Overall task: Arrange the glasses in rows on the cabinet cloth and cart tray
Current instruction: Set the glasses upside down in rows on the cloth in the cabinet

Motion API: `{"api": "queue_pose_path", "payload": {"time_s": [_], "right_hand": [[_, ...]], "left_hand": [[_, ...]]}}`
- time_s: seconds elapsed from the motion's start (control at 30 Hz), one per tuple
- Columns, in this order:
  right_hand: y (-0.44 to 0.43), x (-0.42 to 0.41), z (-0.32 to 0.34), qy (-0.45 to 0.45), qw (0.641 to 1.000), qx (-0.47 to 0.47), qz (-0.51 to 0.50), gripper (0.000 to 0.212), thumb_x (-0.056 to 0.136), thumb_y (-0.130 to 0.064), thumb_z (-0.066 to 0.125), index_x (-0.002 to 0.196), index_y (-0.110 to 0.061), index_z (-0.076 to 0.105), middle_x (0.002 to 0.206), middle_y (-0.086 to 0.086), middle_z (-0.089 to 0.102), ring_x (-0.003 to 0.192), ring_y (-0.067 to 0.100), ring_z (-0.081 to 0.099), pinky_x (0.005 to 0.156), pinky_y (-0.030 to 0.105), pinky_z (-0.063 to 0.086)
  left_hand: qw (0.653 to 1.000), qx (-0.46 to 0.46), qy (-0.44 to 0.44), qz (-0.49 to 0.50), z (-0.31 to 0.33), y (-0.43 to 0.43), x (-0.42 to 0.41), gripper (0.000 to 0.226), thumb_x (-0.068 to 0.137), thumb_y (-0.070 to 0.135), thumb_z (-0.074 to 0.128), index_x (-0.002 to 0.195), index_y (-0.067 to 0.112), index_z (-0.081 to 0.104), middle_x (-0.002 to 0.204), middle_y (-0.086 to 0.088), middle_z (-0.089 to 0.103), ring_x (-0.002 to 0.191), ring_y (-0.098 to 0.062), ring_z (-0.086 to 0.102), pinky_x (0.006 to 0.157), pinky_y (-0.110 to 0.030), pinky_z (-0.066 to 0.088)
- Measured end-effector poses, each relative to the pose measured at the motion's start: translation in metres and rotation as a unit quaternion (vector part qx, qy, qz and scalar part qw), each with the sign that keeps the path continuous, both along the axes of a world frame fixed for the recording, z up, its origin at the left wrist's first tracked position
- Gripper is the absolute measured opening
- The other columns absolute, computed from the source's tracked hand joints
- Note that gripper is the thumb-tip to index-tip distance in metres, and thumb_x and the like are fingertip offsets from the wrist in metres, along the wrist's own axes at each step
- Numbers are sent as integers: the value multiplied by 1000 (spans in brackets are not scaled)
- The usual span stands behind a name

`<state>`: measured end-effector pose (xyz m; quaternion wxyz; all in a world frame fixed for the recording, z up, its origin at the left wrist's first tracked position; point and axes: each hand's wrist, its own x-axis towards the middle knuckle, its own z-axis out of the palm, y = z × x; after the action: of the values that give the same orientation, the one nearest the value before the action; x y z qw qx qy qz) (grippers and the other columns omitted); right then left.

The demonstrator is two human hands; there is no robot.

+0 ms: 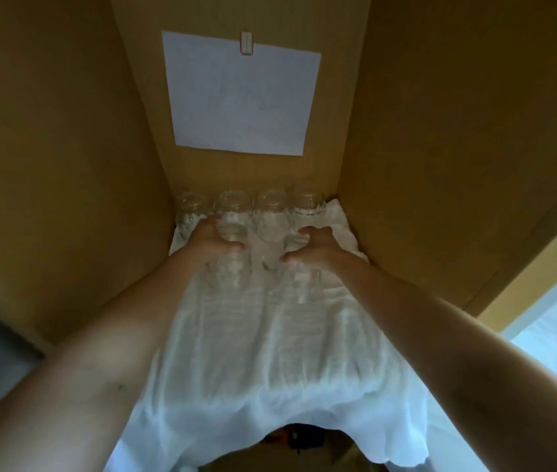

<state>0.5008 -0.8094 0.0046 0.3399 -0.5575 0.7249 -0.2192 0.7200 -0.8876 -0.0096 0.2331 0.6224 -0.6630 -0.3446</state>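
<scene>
Head view: left hand (214, 240) grips glass (233, 233), right hand (316, 247) grips second glass (292, 245), near back row (272, 202); cloth (270, 352) overhangs front edge.

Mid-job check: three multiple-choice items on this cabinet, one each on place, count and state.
1. Where is the sheet of paper? A) on the left wall B) on the cabinet's back wall C) on the right wall
2. How many glasses stand in the back row? A) two B) four C) seven
3. How does the cloth lie? A) rolled up B) folded in a stack C) spread out, draped over the front edge
Answers: B, it hangs above the glasses; B, four stand side by side; C, its edge droops at the front.
</scene>
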Motion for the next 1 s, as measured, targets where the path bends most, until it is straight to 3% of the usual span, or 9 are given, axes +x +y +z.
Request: {"api": "queue_pose_path", "payload": {"time_s": [0.13, 0.3, 0.43, 0.57, 0.7, 0.9, 1.0], "right_hand": [[8, 16, -25, 98, 991, -78, -39, 95, 64, -53, 80, 139, -16, 34, 136, 11, 26, 123, 30, 40, 103, 34, 42], [17, 31, -35, 225, 970, -79, 51, 99, 70, -63, 69, 148, -25, 20, 145, 7, 23, 130, 35, 29, 102, 45, 41], [11, 23, -32, 120, 988, -39, 84, 94, 79, -47, 69, 151, -25, 13, 153, 5, 12, 139, 33, 22, 111, 40, 31], [16, 19, -31, 89, 988, -85, 96, 95, 77, -36, 75, 151, -15, 18, 152, 7, 24, 139, 20, 28, 107, 18, 21], [17, 30, -35, 63, 989, -129, 46, 101, 73, -34, 78, 151, -13, 18, 148, 7, 30, 136, 21, 33, 106, 22, 29], [-17, 67, -27, 22, 988, -147, 44, 105, 71, -35, 80, 151, -10, 18, 150, 6, 30, 137, 19, 33, 110, 24, 30], [-30, 84, -29, 16, 988, -143, 47, 105, 70, -38, 81, 151, -10, 19, 151, 6, 31, 138, 20, 33, 112, 27, 31]], "left_hand": [[979, 27, -139, -147, 0, 17, 24, 96, 68, 18, 86, 147, 15, 31, 150, -1, 27, 139, -19, 30, 101, -16, 28], [978, 48, -77, -187, -3, 36, 24, 97, 76, 1, 76, 151, 19, 17, 155, -1, 18, 142, -18, 21, 103, -18, 29], [998, -3, 10, -69, -28, 54, 16, 113, 71, 18, 83, 152, 20, 5, 156, -3, 17, 143, -19, 21, 113, -30, 27], [992, -74, 85, 55, -50, 73, 3, 102, 69, 19, 84, 149, 16, 22, 145, -5, 38, 134, -22, 38, 104, -25, 32], [987, -111, 80, 82, -43, 71, 5, 94, 67, 18, 85, 145, 12, 32, 140, -10, 48, 127, -26, 47, 102, -30, 37], [987, -117, 20, 107, -34, 51, 43, 98, 66, 25, 86, 146, 13, 30, 143, -11, 44, 129, -28, 45, 105, -36, 38], [985, -121, -4, 119, -37, 42, 61, 101, 58, 31, 89, 142, 15, 36, 134, -10, 53, 120, -29, 53, 97, -35, 45]]}}
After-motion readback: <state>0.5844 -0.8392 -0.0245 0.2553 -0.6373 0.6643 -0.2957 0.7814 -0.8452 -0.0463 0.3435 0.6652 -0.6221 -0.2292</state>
